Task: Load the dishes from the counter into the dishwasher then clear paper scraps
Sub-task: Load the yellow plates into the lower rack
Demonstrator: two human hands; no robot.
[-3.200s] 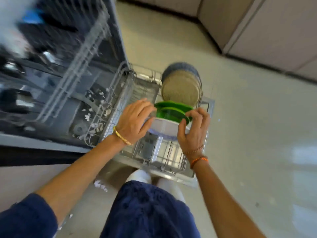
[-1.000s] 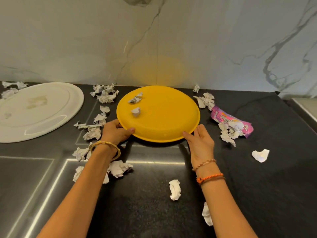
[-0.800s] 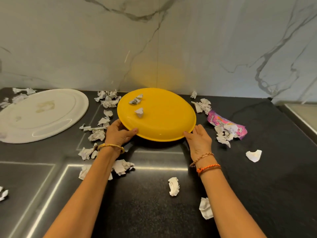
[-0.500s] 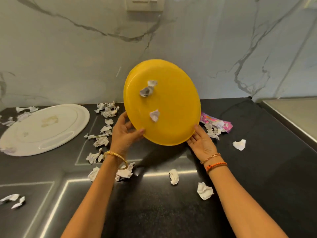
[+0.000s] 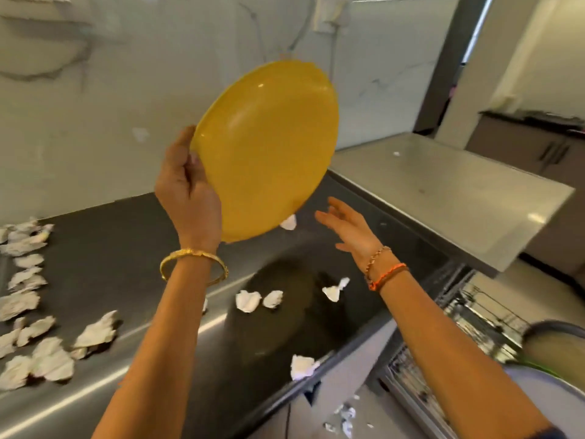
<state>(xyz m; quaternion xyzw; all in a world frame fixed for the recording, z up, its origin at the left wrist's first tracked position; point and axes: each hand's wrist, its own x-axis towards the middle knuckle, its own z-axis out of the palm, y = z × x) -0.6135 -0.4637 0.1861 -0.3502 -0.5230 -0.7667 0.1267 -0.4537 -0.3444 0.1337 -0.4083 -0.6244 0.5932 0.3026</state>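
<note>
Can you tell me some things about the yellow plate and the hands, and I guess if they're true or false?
1. The left hand grips the yellow plate. True.
2. The plate lies flat on the counter. False: it is held up in the air, tilted.
3. The right hand also holds the plate. False: it is open and apart from it.
4. Crumpled paper scraps lie on the counter. True.
5. The dishwasher rack is empty. False: dishes stand in it.
</note>
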